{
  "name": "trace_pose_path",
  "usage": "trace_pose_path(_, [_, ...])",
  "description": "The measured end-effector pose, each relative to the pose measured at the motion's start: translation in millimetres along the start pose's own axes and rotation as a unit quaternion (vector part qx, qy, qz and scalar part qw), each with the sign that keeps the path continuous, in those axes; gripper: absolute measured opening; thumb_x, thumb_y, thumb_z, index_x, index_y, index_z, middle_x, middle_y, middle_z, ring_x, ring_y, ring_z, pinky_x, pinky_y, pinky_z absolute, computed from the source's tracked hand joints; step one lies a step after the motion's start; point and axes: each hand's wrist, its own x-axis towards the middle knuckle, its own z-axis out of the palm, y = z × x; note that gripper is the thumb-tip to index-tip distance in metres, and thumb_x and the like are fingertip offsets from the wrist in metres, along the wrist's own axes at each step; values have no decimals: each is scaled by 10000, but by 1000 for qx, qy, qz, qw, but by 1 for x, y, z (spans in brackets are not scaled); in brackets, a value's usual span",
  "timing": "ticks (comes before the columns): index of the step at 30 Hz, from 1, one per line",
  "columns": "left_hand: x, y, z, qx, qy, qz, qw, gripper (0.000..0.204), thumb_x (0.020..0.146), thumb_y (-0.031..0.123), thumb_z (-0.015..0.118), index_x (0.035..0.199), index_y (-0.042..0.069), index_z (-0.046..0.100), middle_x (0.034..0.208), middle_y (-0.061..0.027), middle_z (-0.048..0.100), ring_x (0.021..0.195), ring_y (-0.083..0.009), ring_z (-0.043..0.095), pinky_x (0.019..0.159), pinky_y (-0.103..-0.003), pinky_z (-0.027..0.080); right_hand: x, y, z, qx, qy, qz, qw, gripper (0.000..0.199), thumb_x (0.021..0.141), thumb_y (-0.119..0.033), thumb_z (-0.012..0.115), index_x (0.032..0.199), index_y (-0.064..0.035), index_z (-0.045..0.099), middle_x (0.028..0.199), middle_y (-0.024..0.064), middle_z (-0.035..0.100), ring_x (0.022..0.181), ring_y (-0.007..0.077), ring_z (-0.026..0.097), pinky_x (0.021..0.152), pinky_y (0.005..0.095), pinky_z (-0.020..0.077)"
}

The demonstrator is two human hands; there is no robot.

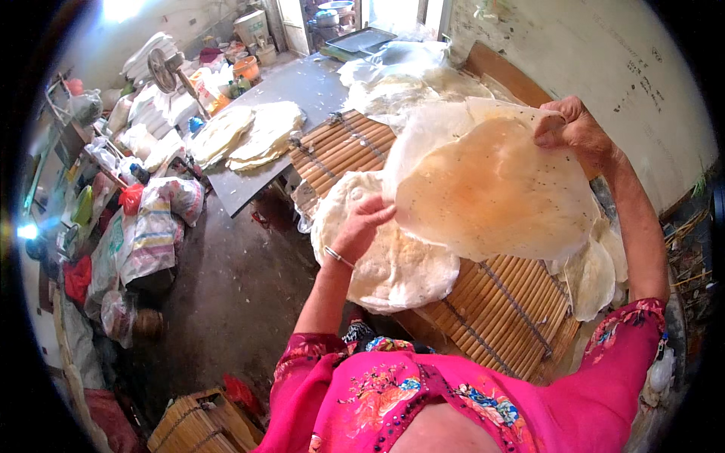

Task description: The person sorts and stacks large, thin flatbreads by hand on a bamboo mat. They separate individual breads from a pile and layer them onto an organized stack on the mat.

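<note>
A large, thin, round flatbread [495, 189], tan with dark specks, is held up in front of me with a paler, thinner sheet [423, 136] behind its upper left. My right hand [578, 132] is closed on the upper right edge. At the left edge, my left hand [362, 230], with a bracelet on the wrist, has its fingers pinched together on the rim. Below it a thick, pale round stack of flatbreads [385, 275] lies on a slatted bamboo mat [502, 313], partly covered by the raised flatbread.
Folded flatbreads [264, 136] lie on a grey table [302, 79] at the far left. Translucent sheets [400, 79] are heaped at the back, and more pale pieces [593, 275] hang at the right. A fan [162, 72], bags and buckets crowd the left side. Another slatted mat [200, 423] stands at lower left.
</note>
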Motion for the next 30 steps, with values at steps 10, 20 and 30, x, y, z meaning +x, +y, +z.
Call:
trace_pose_path(10, [62,49,-79,-154,43,3,987,283,889,227,454,1024,-13,519,923,-112,600,836,-219,601,732,-366,506,242,1,14,-156,79,-42,984,33,621,-20,530,606,-48,540,583,-3,506,534,84,462,481,253,379])
trace_pose_path(20, [197,43,-297,-173,290,-30,941,151,877,98,433,975,4,500,886,-82,573,786,-230,585,728,-429,503,305,111,152,-286,-5,-45,957,265,760,-89,495,1013,-38,557,982,136,577,925,222,545,824,306,441])
trace_pose_path(30, [231,60,-340,27,407,8,913,74,822,52,526,845,-13,554,709,-68,574,601,-162,550,552,-297,482,230,216,267,-171,1,30,985,465,674,-89,545,1128,-30,463,1124,163,492,1127,334,402,931,388,351])
